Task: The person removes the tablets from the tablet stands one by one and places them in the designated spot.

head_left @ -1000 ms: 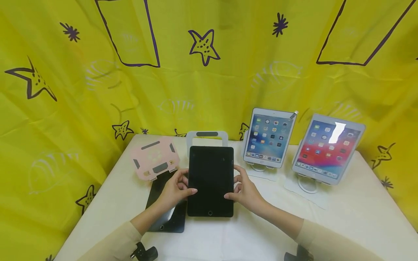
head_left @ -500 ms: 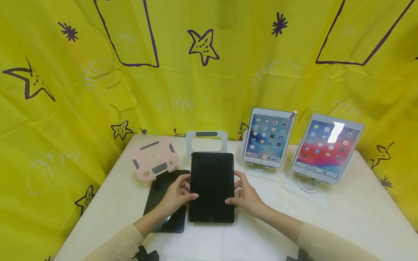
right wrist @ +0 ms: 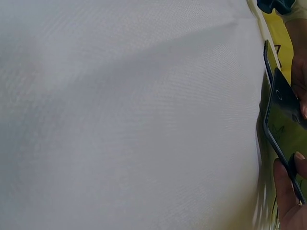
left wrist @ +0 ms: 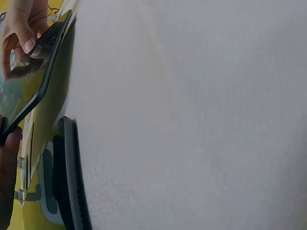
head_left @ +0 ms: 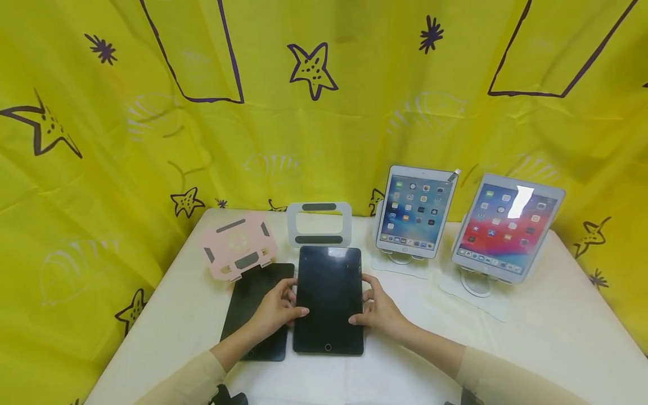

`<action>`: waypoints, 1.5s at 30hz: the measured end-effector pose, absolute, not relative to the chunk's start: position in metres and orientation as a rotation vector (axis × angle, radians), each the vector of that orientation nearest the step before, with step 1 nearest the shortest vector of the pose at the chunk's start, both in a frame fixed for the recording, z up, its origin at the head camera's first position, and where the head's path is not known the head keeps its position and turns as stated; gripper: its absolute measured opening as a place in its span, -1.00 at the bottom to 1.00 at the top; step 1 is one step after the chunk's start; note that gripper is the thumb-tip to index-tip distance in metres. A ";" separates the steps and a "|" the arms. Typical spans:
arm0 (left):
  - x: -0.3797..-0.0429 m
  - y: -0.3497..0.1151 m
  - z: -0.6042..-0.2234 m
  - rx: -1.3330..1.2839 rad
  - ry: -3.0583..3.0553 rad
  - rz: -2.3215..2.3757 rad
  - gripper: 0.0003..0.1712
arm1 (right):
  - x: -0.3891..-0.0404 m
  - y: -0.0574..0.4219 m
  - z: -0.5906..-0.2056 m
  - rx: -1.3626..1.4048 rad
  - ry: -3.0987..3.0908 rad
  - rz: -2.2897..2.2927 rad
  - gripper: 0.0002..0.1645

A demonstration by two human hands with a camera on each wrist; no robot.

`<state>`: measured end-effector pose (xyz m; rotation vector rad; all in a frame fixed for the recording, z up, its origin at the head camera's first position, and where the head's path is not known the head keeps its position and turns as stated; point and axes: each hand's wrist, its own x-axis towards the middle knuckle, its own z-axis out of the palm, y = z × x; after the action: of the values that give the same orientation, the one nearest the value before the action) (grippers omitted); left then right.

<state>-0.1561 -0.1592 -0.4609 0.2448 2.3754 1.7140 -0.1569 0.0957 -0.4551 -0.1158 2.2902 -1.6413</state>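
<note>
A black tablet [head_left: 329,301] with a round home button at its near edge is held between both hands. My left hand [head_left: 275,306] grips its left side, thumb over the screen edge and fingers at the side. The right hand [head_left: 379,309] holds the opposite side likewise. In the left wrist view the tablet [left wrist: 36,84] slants above the white cloth; whether it touches the cloth I cannot tell. Just behind it stands a light grey tablet stand [head_left: 319,240] with dark pads. A second black tablet [head_left: 253,292] lies on the left, partly covered by my left hand and forearm.
A pink stand [head_left: 238,247] with dark pads stands behind the lying tablet. On the right, two white tablets, one with a blue screen [head_left: 417,211] and one with a red and blue screen [head_left: 506,228], lean on stands. A yellow patterned curtain [head_left: 324,140] borders the table [head_left: 572,337].
Both hands have drawn the tablet toward the body and away from the grey stand. The stand's opening and lower pad now show above the tablet's top edge.
</note>
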 end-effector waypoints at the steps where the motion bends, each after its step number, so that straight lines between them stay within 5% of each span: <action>1: -0.156 -0.159 -0.461 0.241 2.374 1.710 -0.22 | -0.157 0.096 -0.456 -0.106 2.267 -1.653 0.16; 22: -0.158 -0.160 -0.464 0.085 2.366 1.536 -0.22 | -0.159 0.093 -0.462 0.038 2.104 -1.627 0.10; 45: -0.173 -0.165 -0.443 0.264 2.310 1.424 -0.30 | -0.156 0.087 -0.460 0.048 2.151 -1.629 0.01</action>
<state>-0.1731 -0.1655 -0.4428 0.2643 2.3101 1.4240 -0.1563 0.0866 -0.4600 0.0479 2.1505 -1.6286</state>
